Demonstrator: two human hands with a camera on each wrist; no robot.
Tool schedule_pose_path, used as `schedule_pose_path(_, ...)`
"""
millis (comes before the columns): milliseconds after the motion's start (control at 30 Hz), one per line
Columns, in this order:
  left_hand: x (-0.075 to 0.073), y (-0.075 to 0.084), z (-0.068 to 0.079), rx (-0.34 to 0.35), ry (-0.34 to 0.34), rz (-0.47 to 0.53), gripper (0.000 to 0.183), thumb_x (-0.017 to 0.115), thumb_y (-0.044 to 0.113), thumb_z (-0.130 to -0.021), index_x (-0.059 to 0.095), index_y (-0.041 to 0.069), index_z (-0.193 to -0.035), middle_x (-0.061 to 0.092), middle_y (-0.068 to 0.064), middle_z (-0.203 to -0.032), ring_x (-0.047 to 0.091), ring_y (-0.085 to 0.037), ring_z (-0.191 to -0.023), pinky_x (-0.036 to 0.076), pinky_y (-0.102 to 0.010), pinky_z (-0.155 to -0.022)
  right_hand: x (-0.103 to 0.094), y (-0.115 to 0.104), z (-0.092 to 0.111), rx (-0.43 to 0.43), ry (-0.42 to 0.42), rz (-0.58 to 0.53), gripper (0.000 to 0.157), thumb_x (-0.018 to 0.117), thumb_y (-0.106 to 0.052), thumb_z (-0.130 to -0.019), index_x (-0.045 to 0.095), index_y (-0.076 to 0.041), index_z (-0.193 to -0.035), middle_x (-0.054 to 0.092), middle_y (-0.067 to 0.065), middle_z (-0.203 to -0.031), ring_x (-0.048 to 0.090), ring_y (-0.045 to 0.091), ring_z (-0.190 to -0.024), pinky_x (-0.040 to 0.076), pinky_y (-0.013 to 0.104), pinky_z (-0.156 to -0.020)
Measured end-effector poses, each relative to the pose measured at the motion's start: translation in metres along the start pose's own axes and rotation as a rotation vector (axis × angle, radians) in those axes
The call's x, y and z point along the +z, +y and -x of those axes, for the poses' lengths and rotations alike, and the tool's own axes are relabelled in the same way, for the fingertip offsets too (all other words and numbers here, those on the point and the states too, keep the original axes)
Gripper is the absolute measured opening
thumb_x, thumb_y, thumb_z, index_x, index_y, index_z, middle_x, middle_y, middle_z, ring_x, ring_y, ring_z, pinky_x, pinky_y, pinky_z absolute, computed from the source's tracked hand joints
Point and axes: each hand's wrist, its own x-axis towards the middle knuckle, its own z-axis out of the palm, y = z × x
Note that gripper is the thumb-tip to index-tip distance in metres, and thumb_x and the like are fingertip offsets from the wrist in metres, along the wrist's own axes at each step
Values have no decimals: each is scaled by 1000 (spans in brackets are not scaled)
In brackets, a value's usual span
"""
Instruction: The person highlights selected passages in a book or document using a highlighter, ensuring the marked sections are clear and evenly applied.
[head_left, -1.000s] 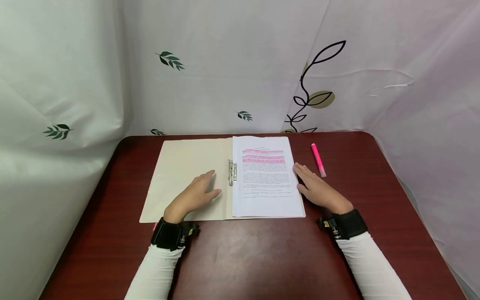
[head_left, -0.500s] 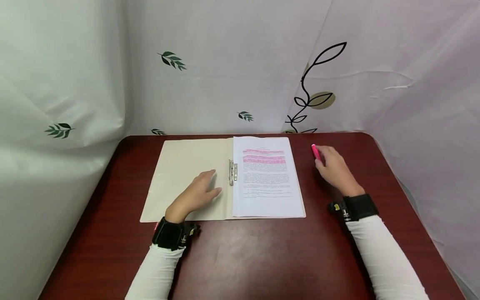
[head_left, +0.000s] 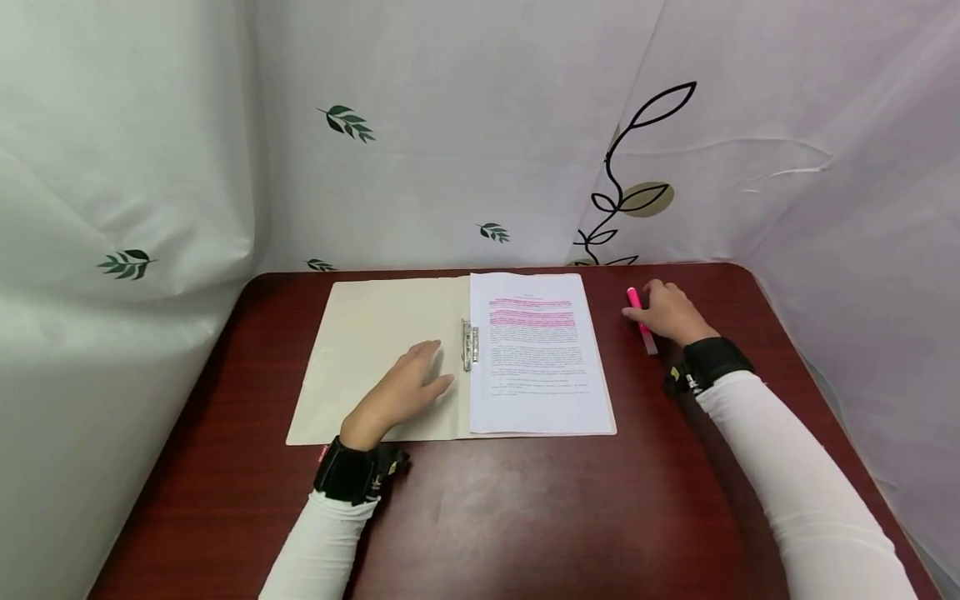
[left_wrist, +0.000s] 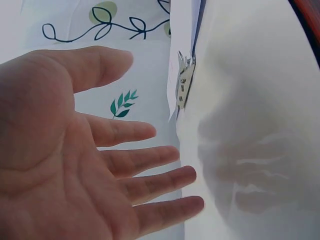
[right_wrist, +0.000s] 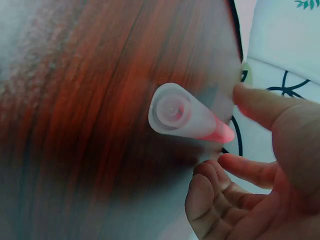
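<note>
A pink highlighter (head_left: 648,337) with a whitish translucent cap end (right_wrist: 185,112) lies on the table, right of an open cream folder (head_left: 375,321). My right hand (head_left: 671,315) is over it, thumb on one side and fingers on the other. In the right wrist view, gaps show between the highlighter and both thumb and fingertips. My left hand (head_left: 397,390) is held over the folder's left cover, fingers extended and holding nothing. Printed sheets (head_left: 536,412) lie on the folder's right side, beside a metal clip (head_left: 470,344). Pink lines (head_left: 531,318) mark their upper text.
The dark red-brown table (head_left: 495,517) has rounded back corners. A pale curtain (head_left: 420,167) with leaf patterns hangs behind it and along both sides. Both wrists wear black straps (head_left: 347,472).
My right hand has moved from the paper's right edge out to the highlighter. The highlighter stays where it lay. My left hand has barely moved.
</note>
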Motion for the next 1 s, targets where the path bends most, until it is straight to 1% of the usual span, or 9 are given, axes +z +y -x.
schedule_pose_path(133,1,5,1,36,39,6,69,60,33,-104,35,-3,-157,37,-25,-162,34,-39,-152,29,-54,-124,1,1,-3,-10,13,42,55,66,-27,-100,49,17,-129,57,32,-109,57,43,-101,50,59,-90)
schedule_pose_path(233,0,9,3,64,70,19,66,60,32,-104,37,-2,-156,40,-23,-160,37,-38,-151,31,-53,-123,2,1,-4,-5,23,46,50,67,-24,-100,50,15,-126,60,30,-102,60,40,-91,52,55,-85)
schedule_pose_path(367,-1,15,6,116,88,40,64,61,30,-104,40,-2,-155,43,-23,-158,40,-38,-149,33,-54,-122,3,1,-5,10,12,28,47,65,-21,-100,50,15,-127,63,30,-103,63,36,-85,55,51,-80)
schedule_pose_path(467,-2,19,8,162,88,47,64,61,31,-104,41,-3,-154,45,-23,-157,40,-38,-149,34,-53,-122,2,3,-4,11,-13,-2,47,61,-18,-101,50,17,-130,63,30,-103,63,33,-82,56,44,-75)
schedule_pose_path(567,-3,22,11,190,99,37,64,61,31,-104,41,-3,-154,45,-23,-157,41,-38,-149,34,-53,-122,0,4,-2,4,-35,-63,48,56,-17,-102,48,18,-133,62,29,-101,63,28,-77,54,34,-68)
schedule_pose_path(633,-4,24,12,193,107,30,64,61,31,-104,41,-2,-154,45,-22,-157,41,-37,-148,34,-53,-122,-2,4,-1,1,-46,-133,49,54,-17,-103,46,19,-136,61,28,-103,63,24,-75,54,30,-64)
schedule_pose_path(700,-5,25,14,191,112,24,64,61,31,-104,40,-1,-155,44,-21,-158,41,-37,-148,35,-53,-121,-2,3,1,3,-58,-234,50,52,-17,-104,43,18,-138,59,28,-106,64,20,-76,57,27,-65)
schedule_pose_path(867,-4,27,11,218,121,50,62,62,29,-104,42,-1,-154,48,-19,-156,44,-35,-147,38,-52,-120,1,3,8,7,-75,-555,47,46,-15,-107,36,16,-141,54,26,-117,67,6,-81,62,28,-74)
schedule_pose_path(1000,-1,27,8,254,109,86,59,62,26,-104,44,-3,-152,50,-19,-154,46,-33,-146,39,-51,-119,6,-3,15,-13,-63,-737,46,45,-16,-108,33,14,-141,51,24,-119,72,5,-85,63,28,-78)
